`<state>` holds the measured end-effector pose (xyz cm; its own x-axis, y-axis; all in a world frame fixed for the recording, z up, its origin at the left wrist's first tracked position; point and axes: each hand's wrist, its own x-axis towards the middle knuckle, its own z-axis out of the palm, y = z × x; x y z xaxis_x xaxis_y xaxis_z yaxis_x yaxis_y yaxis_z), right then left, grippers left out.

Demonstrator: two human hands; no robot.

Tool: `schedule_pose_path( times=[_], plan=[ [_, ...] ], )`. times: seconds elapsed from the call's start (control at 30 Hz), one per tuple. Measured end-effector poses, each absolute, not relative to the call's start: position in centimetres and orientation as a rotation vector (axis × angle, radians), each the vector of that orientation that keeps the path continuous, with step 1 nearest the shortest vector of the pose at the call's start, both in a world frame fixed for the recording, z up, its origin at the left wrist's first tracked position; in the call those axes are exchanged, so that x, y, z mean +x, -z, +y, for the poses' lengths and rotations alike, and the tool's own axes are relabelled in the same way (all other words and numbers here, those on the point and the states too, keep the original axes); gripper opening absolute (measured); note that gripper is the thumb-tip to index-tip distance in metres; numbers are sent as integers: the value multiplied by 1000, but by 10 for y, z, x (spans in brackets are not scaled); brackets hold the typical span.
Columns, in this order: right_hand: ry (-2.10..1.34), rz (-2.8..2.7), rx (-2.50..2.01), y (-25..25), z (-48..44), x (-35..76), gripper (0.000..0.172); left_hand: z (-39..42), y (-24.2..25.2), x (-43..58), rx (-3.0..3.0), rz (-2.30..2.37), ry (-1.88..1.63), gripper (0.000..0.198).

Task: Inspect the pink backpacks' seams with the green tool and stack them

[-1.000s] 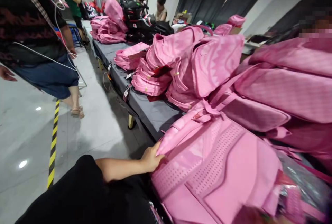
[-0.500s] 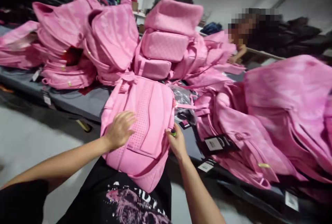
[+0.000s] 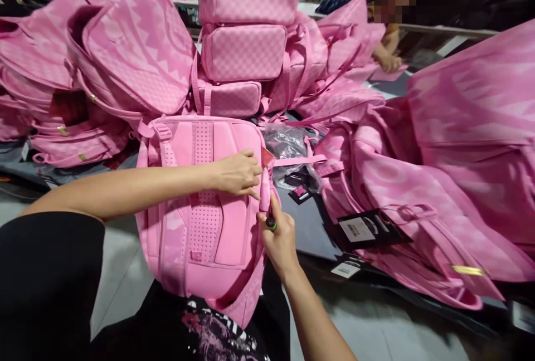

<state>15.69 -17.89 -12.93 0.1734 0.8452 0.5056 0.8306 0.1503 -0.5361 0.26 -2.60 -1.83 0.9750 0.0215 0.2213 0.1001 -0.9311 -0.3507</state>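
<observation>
A pink backpack [image 3: 234, 233] leans against my lap and the table edge, its padded back panel and perforated strip facing me. My left hand [image 3: 239, 174] reaches across it, fingers curled over the right edge near a pink strap end. Just below, my right hand [image 3: 279, 241] is closed at the same edge, a slim black-and-green tool [image 3: 271, 223] poking out of its grip; the rest of the tool is hidden. A thin pink strap [image 3: 298, 160] runs rightward from the backpack's side, over a clear plastic bag [image 3: 286, 141].
More pink backpacks [image 3: 142, 49] crowd the grey-topped table [image 3: 307, 227]. Three patterned pink bags [image 3: 246, 52] are stacked behind mine. At right, a large pink backpack [image 3: 480, 110] has black tags [image 3: 370, 227] hanging. A co-worker's hand [image 3: 390, 60] touches pink material at the back.
My left hand has moved right, from the middle of the back panel to its right edge beside my right hand. The backpack sits more upright and square to me.
</observation>
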Motion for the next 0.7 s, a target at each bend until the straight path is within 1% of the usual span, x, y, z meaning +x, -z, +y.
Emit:
schedule_pose_path(
  times=[0.1, 0.2, 0.27, 0.33, 0.43, 0.47, 0.53, 0.6, 0.63, 0.67, 0.7],
  plan=[
    [-54, -1646, -1653, 132, -176, 158, 55, 8, 3, -7, -2753, -186, 279, 46],
    [-68, -1651, -1654, 135, -173, 161, 57, 52, -19, -17, -2734, -319, 308, 58],
    [-79, -1655, -1682, 137, -168, 165, 56, 69, -22, -19, -2724, -402, 346, 63],
    [-114, -1668, -1736, 136, -165, 172, 53, 67, -13, -16, -2715, -434, 356, 60],
    [-121, -1631, -1744, 119, -172, 186, 48, 39, 17, -7, -2760, -294, 261, 55],
    [-101, -1576, -1716, 109, -178, 190, 49, 27, 27, -4, -2780, -239, 235, 56],
    [-105, -1422, -1630, 86, -189, 193, 59, 7, 42, 0, -2801, -195, 232, 56],
    [-246, -1292, -1553, 66, -196, 191, 73, -6, 51, 3, -2794, -217, 274, 55],
    [-352, -1247, -1514, 60, -196, 188, 76, -9, 54, 4, -2791, -231, 296, 54],
    [-460, -1214, -1476, 58, -193, 184, 74, -11, 56, 4, -2790, -248, 322, 53],
    [-559, -1193, -1445, 58, -189, 179, 67, -12, 59, 3, -2787, -265, 357, 53]
  ],
)
